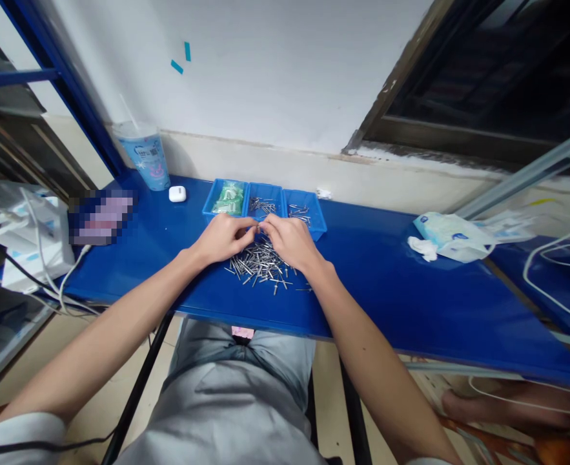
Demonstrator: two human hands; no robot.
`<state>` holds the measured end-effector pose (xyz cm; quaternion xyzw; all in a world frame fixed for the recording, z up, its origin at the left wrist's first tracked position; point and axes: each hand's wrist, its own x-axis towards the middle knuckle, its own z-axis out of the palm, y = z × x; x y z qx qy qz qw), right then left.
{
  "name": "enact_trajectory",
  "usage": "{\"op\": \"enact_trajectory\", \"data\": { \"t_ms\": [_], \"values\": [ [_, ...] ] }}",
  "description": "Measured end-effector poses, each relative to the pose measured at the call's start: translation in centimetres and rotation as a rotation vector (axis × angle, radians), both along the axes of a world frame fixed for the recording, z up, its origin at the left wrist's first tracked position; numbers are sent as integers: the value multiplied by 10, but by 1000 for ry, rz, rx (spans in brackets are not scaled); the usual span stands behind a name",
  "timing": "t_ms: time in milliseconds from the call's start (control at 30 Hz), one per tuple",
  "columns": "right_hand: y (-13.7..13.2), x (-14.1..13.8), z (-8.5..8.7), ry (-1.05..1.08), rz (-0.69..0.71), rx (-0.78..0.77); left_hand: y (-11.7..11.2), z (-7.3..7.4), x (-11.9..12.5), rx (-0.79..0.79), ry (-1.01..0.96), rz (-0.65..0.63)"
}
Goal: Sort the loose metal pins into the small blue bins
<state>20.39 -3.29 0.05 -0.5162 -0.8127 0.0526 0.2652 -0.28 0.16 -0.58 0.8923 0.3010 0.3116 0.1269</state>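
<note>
My left hand (225,237) and my right hand (290,240) meet fingertip to fingertip above a loose pile of small metal pins (260,266) on the blue table (391,278). Both hands have their fingers curled in a pinch on something too small to make out. Just behind the hands stand three small blue bins: the left bin (226,197) holds green parts, the middle bin (265,201) and the right bin (305,213) hold several metal pins.
A plastic cup with a straw (143,154) and a white earbud case (177,194) stand at the back left. A tissue pack (452,236) lies at the right. White boxes and cables (28,239) sit off the left end, more cables (556,271) at the right.
</note>
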Motion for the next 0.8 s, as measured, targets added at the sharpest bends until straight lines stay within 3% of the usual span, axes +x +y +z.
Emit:
{"op": "enact_trajectory", "data": {
  "t_ms": [233, 367, 533, 700, 800],
  "values": [
    [0, 6, 2, 64, 99, 223, 1, -1, -1, -22, -56, 58],
    [-4, 11, 5, 113, -57, 404, 4, 1, -4, -63, -18, 46],
    [-5, 9, 9, 265, -321, 684, 11, -5, -5, -113, 234, -27],
    [2, 1, 16, 228, -357, 480, 13, -8, -5, -150, 273, -37],
    [2, 3, 13, 207, -268, 397, 11, -7, -5, -181, 296, 5]
  ]
}}
